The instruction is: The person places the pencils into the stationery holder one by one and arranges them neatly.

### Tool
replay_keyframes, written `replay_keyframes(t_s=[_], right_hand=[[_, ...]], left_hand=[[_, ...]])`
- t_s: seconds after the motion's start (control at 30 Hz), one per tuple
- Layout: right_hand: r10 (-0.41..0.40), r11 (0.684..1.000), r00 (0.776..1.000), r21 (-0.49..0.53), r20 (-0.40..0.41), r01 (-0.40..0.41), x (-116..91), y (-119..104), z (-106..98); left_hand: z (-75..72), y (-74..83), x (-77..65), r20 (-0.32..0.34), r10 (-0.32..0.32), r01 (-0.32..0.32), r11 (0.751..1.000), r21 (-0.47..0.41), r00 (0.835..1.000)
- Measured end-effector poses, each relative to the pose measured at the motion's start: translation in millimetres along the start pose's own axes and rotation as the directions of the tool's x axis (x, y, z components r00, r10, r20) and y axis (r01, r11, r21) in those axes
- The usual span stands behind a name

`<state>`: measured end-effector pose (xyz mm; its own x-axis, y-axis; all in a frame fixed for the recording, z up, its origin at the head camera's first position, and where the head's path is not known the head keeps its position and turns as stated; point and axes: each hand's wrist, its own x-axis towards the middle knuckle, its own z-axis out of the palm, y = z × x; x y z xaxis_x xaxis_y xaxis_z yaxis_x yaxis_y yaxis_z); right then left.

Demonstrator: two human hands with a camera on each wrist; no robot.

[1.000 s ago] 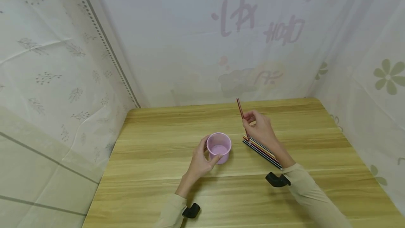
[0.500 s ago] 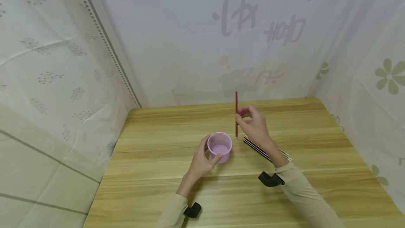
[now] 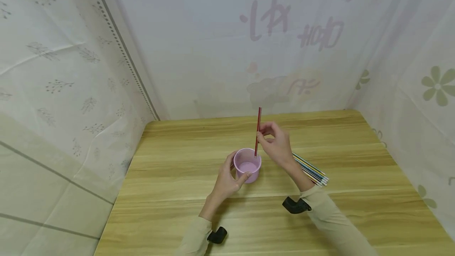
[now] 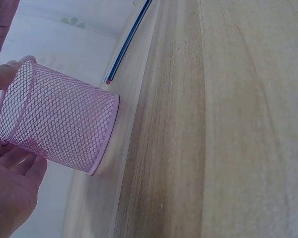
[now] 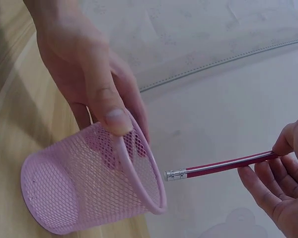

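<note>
A pink mesh pencil cup (image 3: 247, 176) stands upright on the table, its round mouth facing up. My left hand (image 3: 227, 177) grips it from the left, thumb on the near side of the rim and fingers round the far side. Above the cup's right edge, my right hand (image 3: 278, 143) pinches a red pencil (image 5: 223, 166) between thumb and fingertips. The pencil is near upright with its metal-capped end down, right at the mouth of the cup. Nothing shows inside the cup. Several more pencils (image 3: 313, 170) lie in a bundle on the table, partly hidden behind my right wrist.
The wood-grain table (image 3: 170, 169) ends at a patterned cloth backdrop (image 3: 199, 50) at the back and both sides. A black wrist mount (image 3: 296, 205) sits on the right sleeve, and another mount (image 3: 217, 235) on the left.
My right hand has carried the red pencil leftward from above the bundle to the cup's mouth, and the pencil has swung more upright. My left hand and the cup have stayed put.
</note>
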<state>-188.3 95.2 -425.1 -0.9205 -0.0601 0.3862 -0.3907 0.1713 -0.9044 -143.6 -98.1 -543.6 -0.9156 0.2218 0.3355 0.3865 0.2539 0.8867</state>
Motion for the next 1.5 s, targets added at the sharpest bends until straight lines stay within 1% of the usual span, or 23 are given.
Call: replay_keyframes(t_s=[0.1, 0.2, 0.43, 0.67, 0.83, 0.93, 1.07, 1.2, 1.27, 1.37, 1.5], right_hand=[[0.006, 1.000, 1.000, -0.008, 0.015, -0.006, -3.2, 2.5, 5.2], [0.010, 1.000, 1.000, -0.027, 0.025, -0.010, -6.5, 7.0, 10.0], [0.025, 0.996, 0.998, -0.084, 0.055, -0.021, -14.8, 15.5, 18.8], [0.037, 0.995, 0.995, -0.094, 0.088, -0.029, -24.4, 24.9, 26.2], [0.053, 0.991, 0.991, -0.130, 0.124, -0.036, -29.0, 30.8, 28.3], [0.051, 0.987, 0.988, -0.161, 0.147, -0.028, -31.2, 34.1, 28.3], [0.050, 0.980, 0.987, -0.198, 0.153, -0.019, -33.5, 36.3, 26.7], [0.038, 0.978, 0.990, -0.209, 0.135, -0.009, -33.3, 36.7, 23.4], [0.037, 0.979, 0.992, -0.203, 0.125, -0.011, -32.0, 35.4, 21.0], [0.051, 0.981, 0.993, -0.190, 0.110, -0.030, -29.2, 33.6, 16.3], [0.071, 0.975, 0.993, -0.219, 0.097, -0.048, -24.3, 33.7, 6.7]], left_hand=[[-0.4, 0.2, -0.6, 0.006, 0.002, -0.002, 1.000, 0.018, 1.000], [-0.7, 1.4, -0.9, 0.009, -0.010, 0.010, 1.000, 0.021, 1.000], [-0.5, 1.7, 0.1, 0.016, -0.046, 0.046, 0.999, -0.006, 0.999], [-0.7, 2.5, -0.3, 0.035, -0.042, 0.042, 0.999, -0.013, 0.999], [-0.6, 4.2, -0.8, 0.026, -0.040, 0.041, 0.999, 0.000, 0.999], [-0.2, 4.4, -1.0, 0.020, -0.048, 0.047, 0.999, 0.017, 0.999], [0.6, 3.1, -1.0, 0.024, -0.040, 0.040, 0.999, 0.016, 0.999], [1.0, 1.2, -0.8, 0.023, -0.012, 0.012, 1.000, -0.005, 1.000], [1.0, 0.4, -0.7, 0.018, -0.008, 0.008, 1.000, -0.009, 1.000], [1.0, 0.0, -0.7, 0.013, -0.003, 0.003, 1.000, -0.015, 1.000], [1.1, -0.1, -0.6, 0.004, 0.005, -0.005, 1.000, -0.011, 1.000]])
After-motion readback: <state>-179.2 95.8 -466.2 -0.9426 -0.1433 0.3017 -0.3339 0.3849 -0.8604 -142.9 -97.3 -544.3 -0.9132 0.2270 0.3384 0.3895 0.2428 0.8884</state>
